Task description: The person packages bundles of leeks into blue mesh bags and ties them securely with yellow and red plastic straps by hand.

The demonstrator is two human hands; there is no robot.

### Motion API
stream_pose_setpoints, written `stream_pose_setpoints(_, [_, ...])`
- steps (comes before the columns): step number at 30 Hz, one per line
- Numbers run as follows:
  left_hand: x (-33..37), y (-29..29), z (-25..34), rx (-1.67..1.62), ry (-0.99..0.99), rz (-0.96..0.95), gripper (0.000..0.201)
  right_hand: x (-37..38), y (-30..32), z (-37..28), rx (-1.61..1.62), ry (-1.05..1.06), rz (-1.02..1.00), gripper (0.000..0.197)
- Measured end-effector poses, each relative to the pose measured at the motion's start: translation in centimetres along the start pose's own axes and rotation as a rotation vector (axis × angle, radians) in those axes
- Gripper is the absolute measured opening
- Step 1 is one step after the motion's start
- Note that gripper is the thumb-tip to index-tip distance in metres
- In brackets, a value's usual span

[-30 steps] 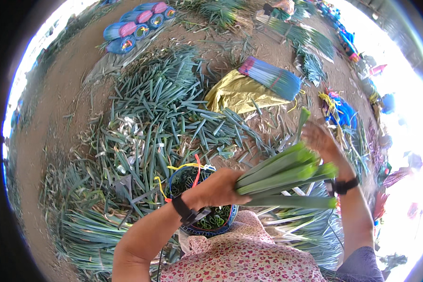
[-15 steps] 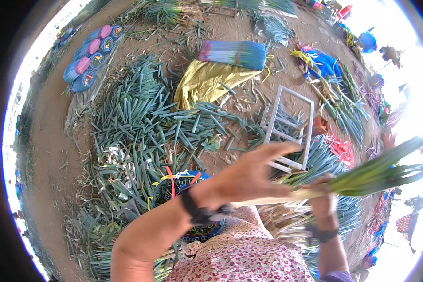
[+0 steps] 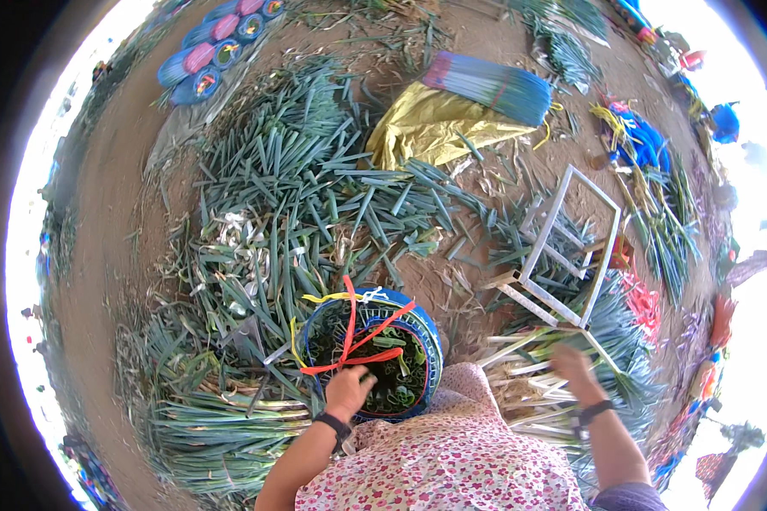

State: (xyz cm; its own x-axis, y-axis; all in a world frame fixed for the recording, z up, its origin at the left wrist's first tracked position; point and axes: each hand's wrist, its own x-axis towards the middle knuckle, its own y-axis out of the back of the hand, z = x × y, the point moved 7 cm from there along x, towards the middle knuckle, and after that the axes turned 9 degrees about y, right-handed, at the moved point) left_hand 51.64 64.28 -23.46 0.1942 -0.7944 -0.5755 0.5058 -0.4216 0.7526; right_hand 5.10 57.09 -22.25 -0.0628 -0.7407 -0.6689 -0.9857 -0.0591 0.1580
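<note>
At the near rim of a blue basket (image 3: 435, 341), my left hand (image 3: 348, 393) has its fingers curled. Whether anything small is in them I cannot make out. Red ribbons (image 3: 349, 328) and a yellow one are tied across the basket, and green leaf scraps (image 3: 403, 398) lie inside it. To the right, my right hand (image 3: 573, 370) is over a pile of leeks (image 3: 528, 387) with white stems toward the left and green leaves toward the right. Motion smears its fingers. One leek (image 3: 607, 352) lies slanted just beyond that hand.
A pale metal frame stand (image 3: 562, 247) rises beyond the leek pile. Cut green leaves (image 3: 290, 145) are heaped ahead left, with trimmed leeks (image 3: 230, 430) at near left. Farther off lie a yellow sack (image 3: 435, 128), a bagged leek bundle (image 3: 490, 88) and blue wrapped bundles (image 3: 198, 58).
The leek held up across my body has left that position. My left hand moved down-left to the basket; my right hand went down over the leek pile. The view shifted, exposing more of the basket.
</note>
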Motion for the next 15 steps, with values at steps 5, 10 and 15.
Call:
stream_pose_setpoints(5, [1.8,0.7,-0.8,-0.084,0.124,0.146,0.028,-1.4,-24.9,-2.7,-0.356,-0.016,-0.817,0.029])
stream_pose_setpoints(10, [-1.1,-0.4,-0.6,-0.086,-0.064,0.156,0.011,-2.6,-35.0,-2.6,-0.705,0.025,-0.991,0.031])
stream_pose_setpoints(15, [-1.9,2.2,0.1,-0.248,-0.094,0.289,0.01,-1.8,-35.7,-2.1,-1.16,0.477,-0.951,0.037])
